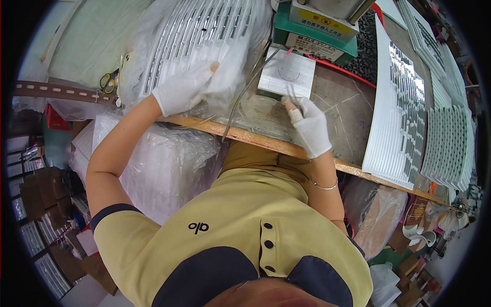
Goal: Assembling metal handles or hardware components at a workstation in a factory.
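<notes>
My left hand (179, 91), in a white glove with a bare fingertip showing, is closed at the near right corner of a clear plastic film (225, 77). Under and beside that film lie white ribbed trays (197, 28) holding rows of slim silver pieces. My right hand (313, 130), also gloved in white, pinches slim metal tweezers (291, 91), whose two prongs point away from me. Just beyond those tips is a white, block-like pad (299, 71) with a lined top and a curved reddish mark. Some left fingers are hidden.
A green press-like machine (317, 33) stands at the back, beside a red-edged black mat (365, 46). White ribbed strips (391, 112) fill the right side. Scissors (108, 82) lie at left. A dark cable (249, 82) crosses the bench edge (245, 135). Wrapped bundles (158, 163) sit below.
</notes>
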The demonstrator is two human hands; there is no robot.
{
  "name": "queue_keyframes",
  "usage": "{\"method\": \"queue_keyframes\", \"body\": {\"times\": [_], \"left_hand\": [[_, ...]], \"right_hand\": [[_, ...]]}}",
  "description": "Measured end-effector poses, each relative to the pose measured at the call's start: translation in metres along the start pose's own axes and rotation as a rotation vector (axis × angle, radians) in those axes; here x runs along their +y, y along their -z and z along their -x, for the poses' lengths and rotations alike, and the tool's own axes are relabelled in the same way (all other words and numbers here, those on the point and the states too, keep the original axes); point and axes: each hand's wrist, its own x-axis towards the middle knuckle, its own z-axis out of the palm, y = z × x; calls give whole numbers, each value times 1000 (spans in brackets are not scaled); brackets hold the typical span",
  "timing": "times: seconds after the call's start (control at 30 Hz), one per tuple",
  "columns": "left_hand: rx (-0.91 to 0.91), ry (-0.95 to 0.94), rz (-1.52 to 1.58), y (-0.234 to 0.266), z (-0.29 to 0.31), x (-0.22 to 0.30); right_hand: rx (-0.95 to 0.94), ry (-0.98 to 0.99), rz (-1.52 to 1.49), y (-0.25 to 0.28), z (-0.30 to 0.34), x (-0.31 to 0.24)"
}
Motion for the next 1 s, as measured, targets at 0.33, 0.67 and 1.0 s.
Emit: {"method": "queue_keyframes", "body": {"times": [0.33,0.67,1.0], "left_hand": [[38,193,400,17,24,-17],[86,214,719,9,23,-11],[242,39,-20,-11,-17,31]], "right_hand": [[-210,256,212,-66,-20,-42],[-281,364,877,-105,-38,-52],[-205,242,671,-90,-36,-40]]}}
